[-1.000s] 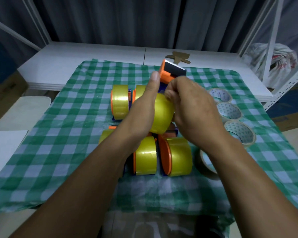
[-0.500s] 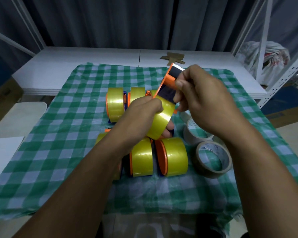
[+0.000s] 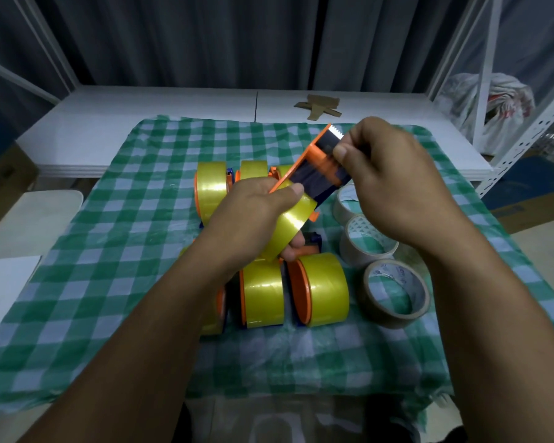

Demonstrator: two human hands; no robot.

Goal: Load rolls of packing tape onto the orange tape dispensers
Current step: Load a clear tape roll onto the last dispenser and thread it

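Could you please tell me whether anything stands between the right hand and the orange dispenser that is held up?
Nothing visible does. The right hand pinches the orange dispenser just below its toothed cutter, in direct contact, and the left hand grips the yellow roll mounted on it.

Dark grey pleated curtains [image 3: 205, 36] hang behind a white flat tabletop [image 3: 125, 123] covered by a green-and-white checked cloth [image 3: 109, 251], beside a white perforated metal upright [image 3: 525, 143], perhaps shelving.
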